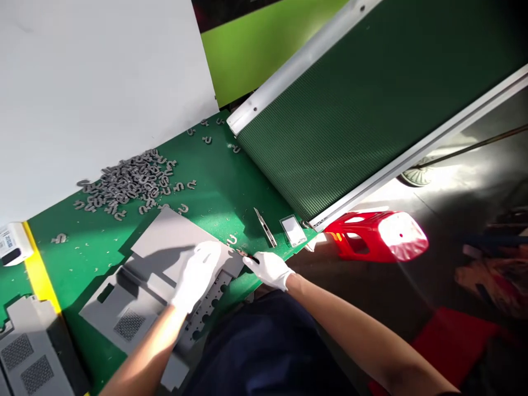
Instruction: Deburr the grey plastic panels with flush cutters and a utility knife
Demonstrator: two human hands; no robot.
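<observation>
A large grey plastic panel [165, 236] with vent grilles and a row of round holes lies on the green table. My left hand [200, 269], white-gloved, is on its upper right part, fingers curled in; glare hides their detail. At the panel's right corner, my right hand [270, 268], also gloved, is closed around small pliers [249, 257], whose handles are mostly hidden in the palm. A grey U-shaped clip [232, 239] lies just beyond the tool. A utility knife [265, 227] and a small clear-edged box [292, 230] lie to the right.
Many U-shaped clips [132, 181] are heaped at the back. Another grey panel [28, 352] and a white device [15, 243] sit at the left, by a yellow stripe [43, 275]. A dark green conveyor belt [350, 115] slopes at the right, above a red plastic stool [377, 236].
</observation>
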